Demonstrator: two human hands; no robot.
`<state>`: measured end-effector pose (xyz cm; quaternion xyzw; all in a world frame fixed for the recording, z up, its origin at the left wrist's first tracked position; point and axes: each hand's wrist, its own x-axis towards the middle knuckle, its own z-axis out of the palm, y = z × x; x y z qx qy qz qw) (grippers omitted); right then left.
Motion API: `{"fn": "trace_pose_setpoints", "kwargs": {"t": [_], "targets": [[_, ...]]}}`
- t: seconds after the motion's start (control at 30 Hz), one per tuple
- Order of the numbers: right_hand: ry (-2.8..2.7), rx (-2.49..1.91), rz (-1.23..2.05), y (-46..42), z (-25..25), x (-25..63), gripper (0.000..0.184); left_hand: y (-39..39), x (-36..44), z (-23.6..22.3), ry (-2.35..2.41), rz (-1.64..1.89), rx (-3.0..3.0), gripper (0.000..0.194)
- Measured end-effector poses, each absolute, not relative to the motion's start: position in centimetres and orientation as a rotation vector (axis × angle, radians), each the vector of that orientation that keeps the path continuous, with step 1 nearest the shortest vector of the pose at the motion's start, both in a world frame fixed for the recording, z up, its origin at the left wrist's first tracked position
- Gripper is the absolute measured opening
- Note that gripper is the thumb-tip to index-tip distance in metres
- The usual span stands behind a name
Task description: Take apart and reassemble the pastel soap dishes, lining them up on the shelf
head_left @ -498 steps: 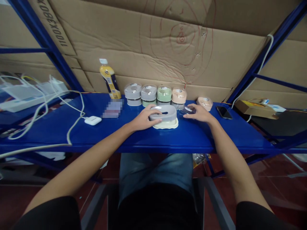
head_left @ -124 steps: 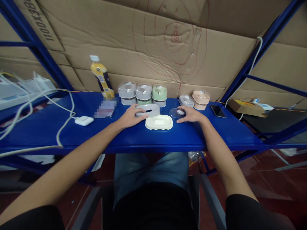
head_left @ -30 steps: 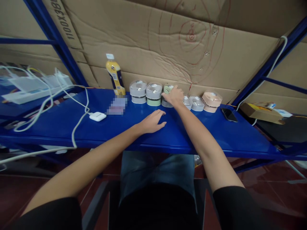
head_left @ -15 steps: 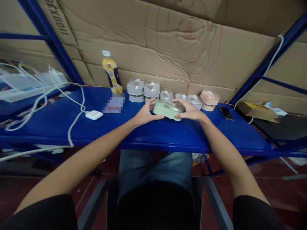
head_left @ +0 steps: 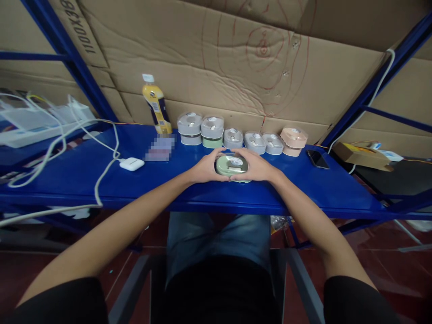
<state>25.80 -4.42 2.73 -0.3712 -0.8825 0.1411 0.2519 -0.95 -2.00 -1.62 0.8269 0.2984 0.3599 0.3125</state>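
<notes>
Between my two hands is a pale green oval box with a clear lid (head_left: 231, 167), low over or on the blue tabletop (head_left: 202, 194). My left hand (head_left: 209, 167) is wrapped round its left side, thumb along the near edge. The opposite side is gripped by my right hand (head_left: 254, 165), thumb also at the near edge. Just beyond my fingers stands a grey lidded box (head_left: 233, 138), and left of it a grey box (head_left: 212, 127) sits on a green one (head_left: 212, 142). I cannot tell what is inside the held box.
More grey boxes (head_left: 254, 142) and a peach stack (head_left: 294, 140) line the back. A yellow drink bottle (head_left: 157, 104), a white earphone case (head_left: 131, 164) and a white cable (head_left: 107, 169) are left. A phone (head_left: 317, 159) lies right. Cardboard (head_left: 189, 49) walls the back.
Both hands have brought the green box nearer to me and slightly left. Its tilt has changed, so its clear top now faces me, and the green box behind shows more.
</notes>
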Motion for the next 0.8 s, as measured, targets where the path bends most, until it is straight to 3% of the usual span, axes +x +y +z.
{"fn": "trace_pose_setpoints", "kwargs": {"t": [0.13, 0.33, 0.63, 0.8], "targets": [[-2.243, -1.031, 0.367, -4.0, 3.2, 27.6, 0.090, -2.4, -1.2, -1.2, 0.849, 0.929, 2.280, 0.119], [-2.038, -1.336, 0.357, -2.9, 3.7, 31.9, 0.088, -3.2, -1.2, -0.7, 0.761, 0.822, 2.519, 0.052], [-2.046, -1.406, 0.433, -2.4, 3.9, 33.5, 0.089, -1.8, -2.9, -0.2, 0.978, 0.997, 2.447, 0.050], [-2.223, -1.381, 0.548, -2.3, 4.1, 34.0, 0.099, 0.1, -4.8, -0.7, 1.181, 0.989, 2.412, 0.050]]}}
